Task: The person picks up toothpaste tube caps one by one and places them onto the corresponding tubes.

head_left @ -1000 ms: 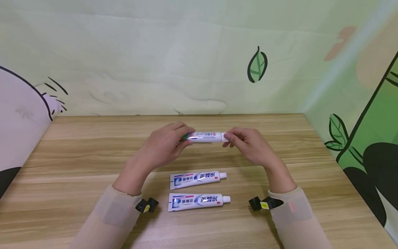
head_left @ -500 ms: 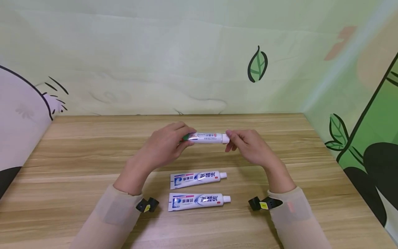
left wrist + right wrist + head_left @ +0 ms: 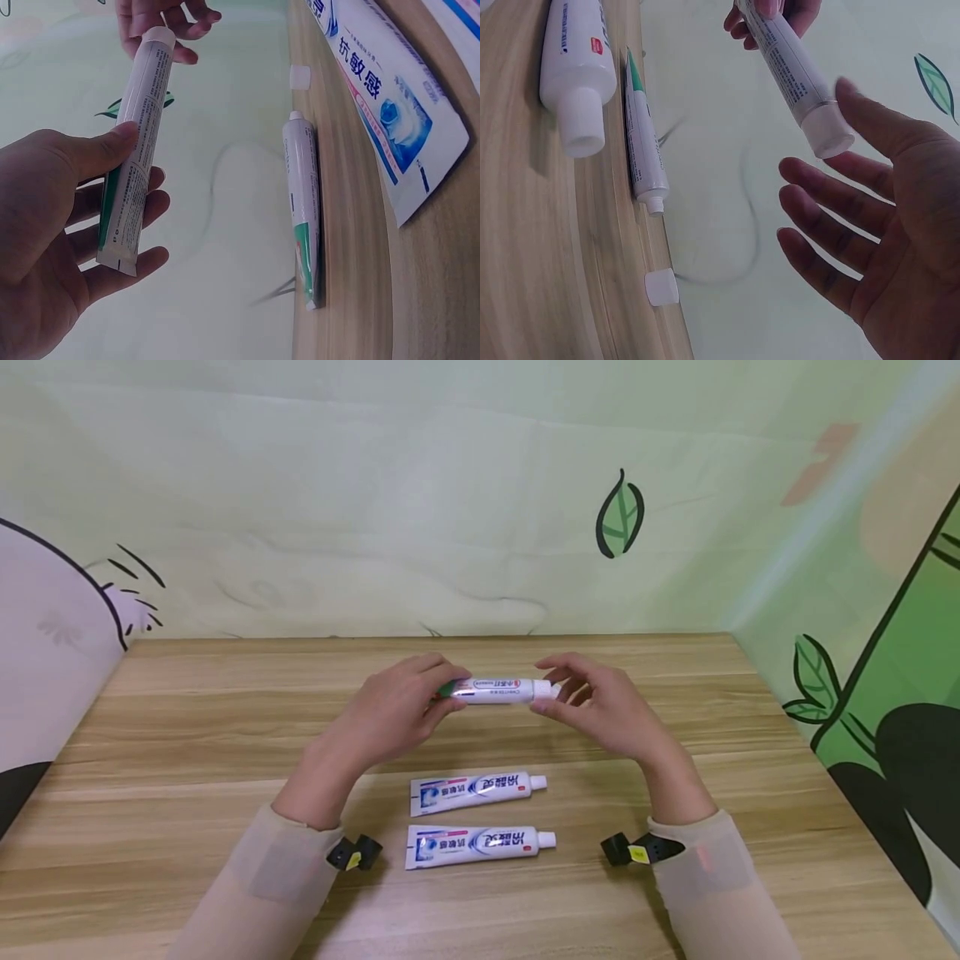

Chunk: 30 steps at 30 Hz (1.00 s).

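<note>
A white and green toothpaste tube (image 3: 495,691) is held level above the table by my left hand (image 3: 405,706), thumb on one side and fingers on the other near its flat end. In the left wrist view this hand (image 3: 56,202) grips the lower half of the tube (image 3: 139,161). Its white cap (image 3: 827,131) is on the tube. My right hand (image 3: 603,706) is around the cap end; the right wrist view shows its fingers (image 3: 840,199) spread, the thumb close to the cap. Whether the thumb touches it, I cannot tell.
Two blue and white toothpaste tubes (image 3: 472,793) (image 3: 480,847) lie capped on the wooden table (image 3: 187,760), nearer the body. Behind them, a second green and white tube (image 3: 645,142) lies uncapped, a loose white cap (image 3: 661,287) beyond its nozzle. A printed wall covering (image 3: 450,527) stands behind.
My right thumb and fingers, which were pinching the cap, have spread apart around it. The left hand and tube stay nearly in place.
</note>
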Each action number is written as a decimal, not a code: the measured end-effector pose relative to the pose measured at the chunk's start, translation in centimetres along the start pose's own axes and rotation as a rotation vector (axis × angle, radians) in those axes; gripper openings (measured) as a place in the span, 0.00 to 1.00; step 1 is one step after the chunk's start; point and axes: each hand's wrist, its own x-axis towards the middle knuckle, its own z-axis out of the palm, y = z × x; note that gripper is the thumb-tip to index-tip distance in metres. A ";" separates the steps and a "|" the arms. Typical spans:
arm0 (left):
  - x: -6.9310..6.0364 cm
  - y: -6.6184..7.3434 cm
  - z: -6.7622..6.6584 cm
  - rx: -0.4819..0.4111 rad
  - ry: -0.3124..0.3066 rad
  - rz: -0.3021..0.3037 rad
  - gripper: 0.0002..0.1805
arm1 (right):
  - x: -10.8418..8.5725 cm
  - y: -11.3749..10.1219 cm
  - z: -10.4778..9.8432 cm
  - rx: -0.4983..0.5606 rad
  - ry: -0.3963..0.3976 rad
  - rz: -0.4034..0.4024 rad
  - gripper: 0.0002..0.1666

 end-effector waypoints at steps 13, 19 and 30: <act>0.0 -0.1 0.1 0.004 0.012 0.016 0.18 | 0.0 -0.3 0.3 -0.020 0.049 -0.061 0.19; -0.1 0.0 0.1 0.005 0.014 0.017 0.18 | 0.0 -0.4 0.4 -0.025 0.041 -0.055 0.18; -0.1 0.1 0.0 0.006 0.006 0.011 0.18 | 0.0 -0.2 0.5 -0.052 -0.013 -0.061 0.17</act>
